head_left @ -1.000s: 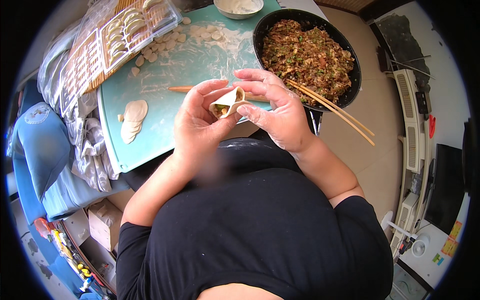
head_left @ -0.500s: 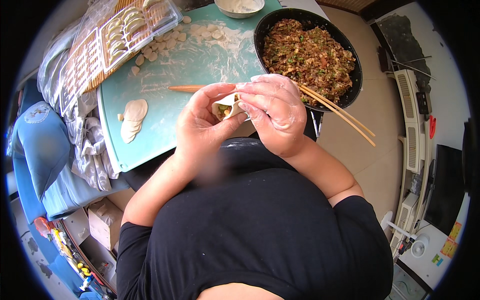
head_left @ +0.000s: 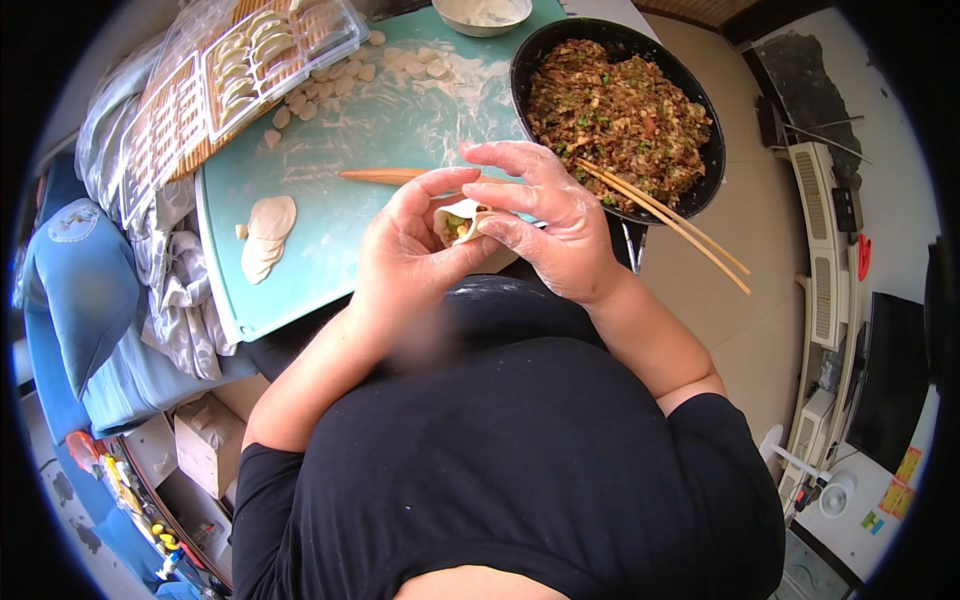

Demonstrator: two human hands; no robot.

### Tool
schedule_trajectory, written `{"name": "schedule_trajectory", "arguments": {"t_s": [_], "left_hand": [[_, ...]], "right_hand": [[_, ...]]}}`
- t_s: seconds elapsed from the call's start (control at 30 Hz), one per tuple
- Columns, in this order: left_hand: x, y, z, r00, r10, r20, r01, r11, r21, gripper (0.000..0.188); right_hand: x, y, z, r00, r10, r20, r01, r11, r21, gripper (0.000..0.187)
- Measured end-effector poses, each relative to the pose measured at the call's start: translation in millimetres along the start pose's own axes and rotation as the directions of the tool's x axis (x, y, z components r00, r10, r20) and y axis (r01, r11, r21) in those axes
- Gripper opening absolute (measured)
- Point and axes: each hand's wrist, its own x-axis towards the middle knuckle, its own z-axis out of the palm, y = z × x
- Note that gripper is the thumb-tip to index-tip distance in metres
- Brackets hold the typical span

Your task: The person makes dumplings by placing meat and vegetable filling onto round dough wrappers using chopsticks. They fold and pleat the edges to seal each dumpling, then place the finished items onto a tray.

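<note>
Looking down, head view: both hands meet just in front of the black bowl [head_left: 705, 110], so filling is within easy reach.
Left hand [head_left: 405, 265]: curled under a dumpling [head_left: 458, 222] as a cradle, thumb up along the wrapper's edge; it grips the dumpling from below.
Right hand [head_left: 550, 225]: floured, closed over the dumpling's far side, thumb and forefinger pinching the open rim; the other fingers spread above.
Dumpling: one, held between the two hands, just left of the black bowl's near rim; still open on top, green and brown filling showing.
Black bowl: one, heaped with chopped brown and green filling.
Chopsticks [head_left: 670, 215]: two, laid across the bowl's near rim, tips in the filling, handles sticking out to the right, parked where the right hand can take them.
Mat [head_left: 330, 150]: one teal sheet left of the bowl, dusted with flour, likely so dough does not stick.
Rolling pin [head_left: 385, 176]: one wooden pin lying on the mat, just left of the hands.
Wrappers [head_left: 268, 228]: a small overlapping stack of rolled rounds, farther left of the bowl; exact count unclear, about three.
Dough pieces [head_left: 400, 62]: over a dozen small lumps scattered on the mat's far part.
Trays [head_left: 230, 80]: clear compartmented plastic trays, far left of the bowl, one holding finished dumplings.
Small bowl [head_left: 485, 12]: one, white contents, beyond the black bowl's left edge.
</note>
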Motion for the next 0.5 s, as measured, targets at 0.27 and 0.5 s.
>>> {"name": "schedule_trajectory", "arguments": {"t_s": [0.27,0.5], "left_hand": [[-0.4,2.3,1.2,0.999,-0.029,0.04,0.028,0.999,0.026,0.052],[0.0,3.8,0.6,0.998,-0.055,0.038,0.053,0.997,0.056,0.056]], "right_hand": [[-0.1,-1.4,-3.0,0.972,-0.235,-0.024,0.219,0.933,-0.286,0.018],[-1.3,7.3,-3.6,0.947,-0.32,-0.013,0.292,0.88,-0.374,0.022]]}}
